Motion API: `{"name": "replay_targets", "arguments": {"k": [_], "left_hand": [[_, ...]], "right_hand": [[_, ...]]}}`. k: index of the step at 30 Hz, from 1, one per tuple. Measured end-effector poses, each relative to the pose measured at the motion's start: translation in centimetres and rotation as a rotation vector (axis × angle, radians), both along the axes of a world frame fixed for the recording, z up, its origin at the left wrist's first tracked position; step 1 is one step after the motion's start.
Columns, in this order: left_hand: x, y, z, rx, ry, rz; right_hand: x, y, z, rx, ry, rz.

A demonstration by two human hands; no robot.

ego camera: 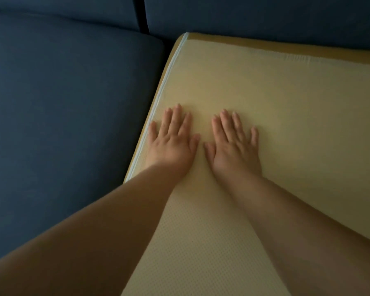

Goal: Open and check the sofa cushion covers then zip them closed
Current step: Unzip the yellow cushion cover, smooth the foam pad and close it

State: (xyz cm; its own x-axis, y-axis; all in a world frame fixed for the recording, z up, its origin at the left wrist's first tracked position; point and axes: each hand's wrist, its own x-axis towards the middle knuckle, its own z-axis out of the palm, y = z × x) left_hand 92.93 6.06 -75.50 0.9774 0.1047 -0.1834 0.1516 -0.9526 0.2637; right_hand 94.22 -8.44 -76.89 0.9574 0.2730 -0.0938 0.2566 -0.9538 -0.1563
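Head view: a bare pale-yellow rectangular foam cushion insert [303,116], its surface finely dotted, lies on the right, just beside a navy-blue fabric seat cushion [62,103] on the left. The left hand [173,144] and right hand [233,148] rest palm-down on the foam near its left edge, fingers straight and slightly spread. A pale strip [158,107], perhaps a seam, runs along that edge. Navy-blue back cushions [254,16] stand at the far side.

Blue seat cushion [62,103] fills left side, fabric smooth, far-right corner rounded. Along top edge, left back cushion [62,9] and right back cushion [265,16] (same dark blue fabric), split by narrow black gap [140,13]. Lighting dim.
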Motion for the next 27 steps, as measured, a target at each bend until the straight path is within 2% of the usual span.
{"name": "replay_targets", "arguments": {"k": [2, 4, 6, 8, 10, 16, 19, 21, 25, 27], "left_hand": [[-1.4, -0.5, 1.7, -0.031, -0.092, -0.015], [-4.1, -1.3, 3.2, -0.028, -0.204, -0.048], [-6.7, -2.1, 3.0, -0.006, -0.160, -0.076], [-8.2, -2.6, 1.4, 0.042, 0.001, -0.090], [-8.5, -2.5, 0.3, 0.063, 0.052, -0.079], [-9.9, -4.8, 2.2, 0.046, -0.097, -0.133], [-11.3, -6.4, 1.0, 0.026, 0.016, -0.185], [-11.2, -6.6, 0.7, 0.044, 0.025, -0.154], [-10.7, -10.2, 2.7, 0.004, -0.167, -0.179], [-10.2, -13.2, 2.5, -0.060, -0.168, -0.194]], "right_hand": [[-0.7, -0.6, 1.9, 0.072, -0.025, -0.015], [-2.8, -1.4, 4.0, 0.149, -0.143, -0.038], [-5.6, -2.7, 3.5, 0.128, -0.179, -0.037], [-8.0, -3.7, 1.4, 0.050, -0.089, 0.012], [-8.5, -4.2, 0.3, 0.023, 0.006, 0.021], [-9.0, -7.3, 2.4, 0.107, -0.153, -0.053], [-10.7, -9.4, 0.9, 0.017, -0.019, -0.028], [-10.4, -9.5, 0.8, 0.032, -0.005, -0.031], [-10.0, -11.4, 3.7, 0.115, -0.209, -0.116], [-11.0, -13.9, 3.1, 0.064, -0.181, -0.128]]}}
